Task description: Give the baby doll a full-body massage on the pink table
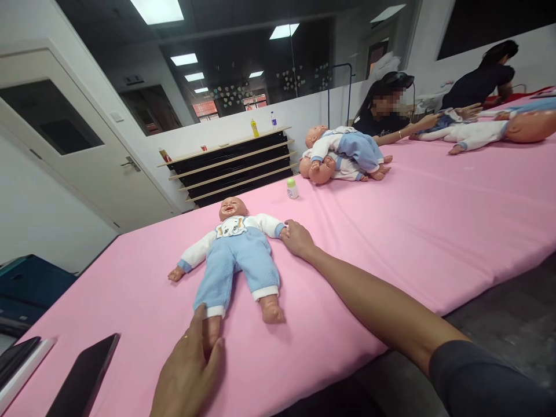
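A baby doll (238, 249) in a white top and light blue fleece trousers lies on its back on the pink table cover (347, 260), its head pointing away from me. My left hand (189, 362) is closed around the doll's foot at the near left, thumb on one side and fingers on the other. With my right hand (299, 238) I grip the doll's small hand at the end of its outstretched arm. The doll's other arm and other leg lie free on the cover.
A phone (84, 379) and a white-edged dark object (21, 365) lie at the near left. A green-capped bottle (292, 189) stands beyond the doll. Several more dolls (347, 147) are piled at the back. Further right, a person (384, 107) handles another doll (482, 134).
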Demonstrator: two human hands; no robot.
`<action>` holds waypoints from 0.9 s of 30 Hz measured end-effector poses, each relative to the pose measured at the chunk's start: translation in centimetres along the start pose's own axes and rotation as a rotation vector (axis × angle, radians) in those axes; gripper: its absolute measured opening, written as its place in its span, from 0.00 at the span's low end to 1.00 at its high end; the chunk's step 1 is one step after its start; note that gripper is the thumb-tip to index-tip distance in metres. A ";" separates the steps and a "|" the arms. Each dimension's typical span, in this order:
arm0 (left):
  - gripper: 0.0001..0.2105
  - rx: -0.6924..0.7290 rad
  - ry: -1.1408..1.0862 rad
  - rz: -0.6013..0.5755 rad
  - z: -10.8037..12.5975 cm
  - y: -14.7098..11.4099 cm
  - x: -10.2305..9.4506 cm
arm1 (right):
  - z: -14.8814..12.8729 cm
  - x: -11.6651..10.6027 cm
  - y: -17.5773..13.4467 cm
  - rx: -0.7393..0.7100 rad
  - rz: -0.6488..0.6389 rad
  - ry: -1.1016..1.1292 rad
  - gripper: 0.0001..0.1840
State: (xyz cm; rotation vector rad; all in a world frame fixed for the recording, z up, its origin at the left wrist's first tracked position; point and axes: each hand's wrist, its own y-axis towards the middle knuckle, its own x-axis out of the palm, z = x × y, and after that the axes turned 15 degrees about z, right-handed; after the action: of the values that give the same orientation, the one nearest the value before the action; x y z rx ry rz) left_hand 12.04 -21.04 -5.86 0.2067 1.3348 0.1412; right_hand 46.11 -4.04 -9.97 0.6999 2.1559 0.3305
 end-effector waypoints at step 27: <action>0.18 -0.042 -0.285 -0.113 -4.6 1.4 -2.7 | -2.7 1.5 11.7 0.442 0.193 0.194 0.10</action>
State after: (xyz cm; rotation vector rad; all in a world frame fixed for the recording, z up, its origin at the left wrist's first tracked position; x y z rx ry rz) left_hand 6.95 -19.94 -3.99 0.1105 1.0562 0.0423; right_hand 47.51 6.34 -3.93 1.1706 2.3772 0.0157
